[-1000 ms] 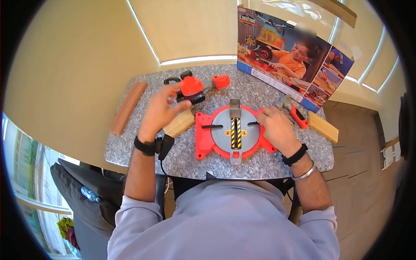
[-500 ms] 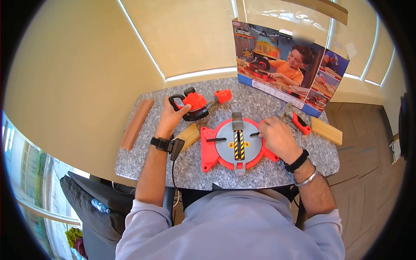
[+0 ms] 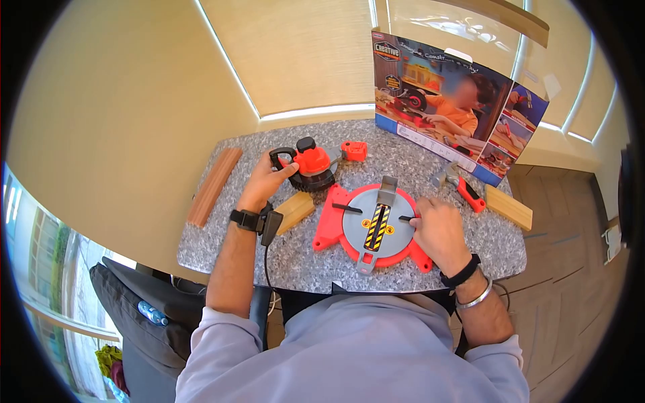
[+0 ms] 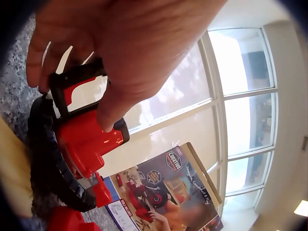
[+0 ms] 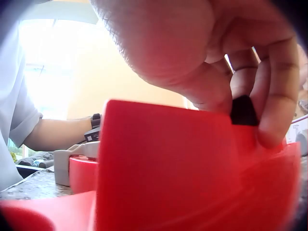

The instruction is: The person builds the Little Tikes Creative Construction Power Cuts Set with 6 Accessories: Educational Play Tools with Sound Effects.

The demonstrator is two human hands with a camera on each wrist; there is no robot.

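A red-and-black toy circular saw (image 3: 311,161) stands at the back left of the table, a grey arm joining it to a red end piece (image 3: 354,151). My left hand (image 3: 263,181) grips its black handle (image 4: 77,74), the thumb lying on the red body. Right of centre sits the red saw base (image 3: 329,225) with a round grey plate (image 3: 357,232), a striped yellow-and-black slot and two black bars. At the plate's right edge my right hand (image 3: 438,232) pinches the base beside a black tab (image 5: 244,110). A short pale wood block (image 3: 295,211) lies beside my left wrist.
A toy claw hammer (image 3: 467,191) and another pale wood block (image 3: 508,207) lie at the right edge of the table. A long reddish-brown board (image 3: 215,188) lies on the left. A large printed box (image 3: 437,101) stands upright at the back right.
My left hand has reached to the saw and taken hold of its handle. The saw base has turned a little, its slot now leaning right at the far end, with my right hand at its edge.
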